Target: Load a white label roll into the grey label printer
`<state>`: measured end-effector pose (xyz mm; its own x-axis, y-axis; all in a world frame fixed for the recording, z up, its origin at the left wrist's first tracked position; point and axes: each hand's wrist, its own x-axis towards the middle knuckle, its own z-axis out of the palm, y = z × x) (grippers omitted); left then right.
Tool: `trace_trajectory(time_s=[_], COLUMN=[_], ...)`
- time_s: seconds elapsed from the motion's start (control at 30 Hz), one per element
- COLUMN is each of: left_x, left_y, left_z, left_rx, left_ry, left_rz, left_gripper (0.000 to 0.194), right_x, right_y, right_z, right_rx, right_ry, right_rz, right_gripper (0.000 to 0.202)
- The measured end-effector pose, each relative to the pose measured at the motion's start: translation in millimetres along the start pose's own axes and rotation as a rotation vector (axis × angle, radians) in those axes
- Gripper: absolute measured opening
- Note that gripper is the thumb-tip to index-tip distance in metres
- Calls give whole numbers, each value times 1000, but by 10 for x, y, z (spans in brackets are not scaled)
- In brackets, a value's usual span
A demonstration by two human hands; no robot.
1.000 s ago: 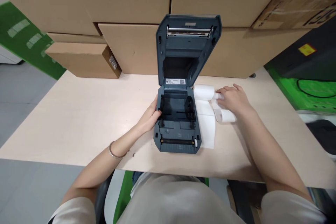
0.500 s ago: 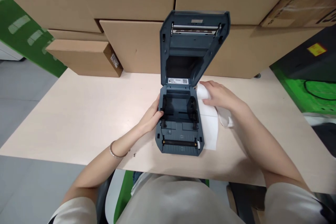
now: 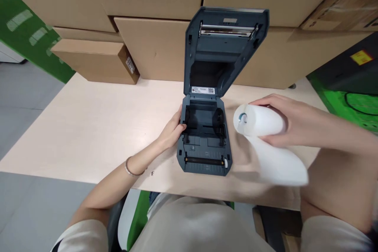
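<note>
A dark grey label printer (image 3: 203, 145) stands on the table with its lid (image 3: 224, 53) raised, so its roll bay and black roller show. My left hand (image 3: 173, 130) grips the printer's left side, thumb over the rim. To the right of the printer, my right hand (image 3: 280, 118) is wrapped round a white label roll (image 3: 261, 121), held above the table. The roll's hollow core faces the printer. From its underside a loose strip of white labels (image 3: 280, 163) hangs down toward the table's front edge.
Large cardboard boxes (image 3: 153, 47) line the back of the pale table (image 3: 103, 126). A flat brown box (image 3: 91, 61) sits at the back left. At the far right stands a dark object with a yellow label (image 3: 362, 57), above a green surface with a black cable.
My right hand has lifted the label roll off the table and moved it right and toward me, its strip now hanging. My left hand still grips the printer.
</note>
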<state>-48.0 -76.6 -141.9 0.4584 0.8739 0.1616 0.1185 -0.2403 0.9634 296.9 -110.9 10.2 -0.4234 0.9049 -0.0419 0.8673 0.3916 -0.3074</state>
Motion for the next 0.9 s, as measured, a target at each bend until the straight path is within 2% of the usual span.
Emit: trace_trajectory(time_s=[0.07, 0.17, 0.3, 0.4, 0.5, 0.73, 0.9], left_x=[1, 5, 4, 3, 6, 3, -5], left_y=[-5, 7, 53, 85, 95, 75, 66], left_z=[-2, -4, -7, -9, -9, -12, -13], left_rx=[0, 22, 56, 67, 78, 66, 67], left_ry=[-5, -1, 14, 9, 8, 5, 8], left_rz=[30, 9, -43, -70, -83, -59, -86], left_gripper=[83, 85, 84, 84, 85, 84, 84], right_x=[27, 221, 545, 695, 764, 812, 876], right_y=[-150, -387, -671, -805, -852, -795, -815], right_z=[-36, 64, 281, 365, 396, 462, 550], right_rx=[109, 183, 45, -72, -109, -149, -205], right_ry=[-58, -83, -32, -19, -12, -27, -80], right_rz=[-47, -131, -165, -157, -163, -122, -122], right_gripper=[72, 75, 71, 65, 63, 57, 58])
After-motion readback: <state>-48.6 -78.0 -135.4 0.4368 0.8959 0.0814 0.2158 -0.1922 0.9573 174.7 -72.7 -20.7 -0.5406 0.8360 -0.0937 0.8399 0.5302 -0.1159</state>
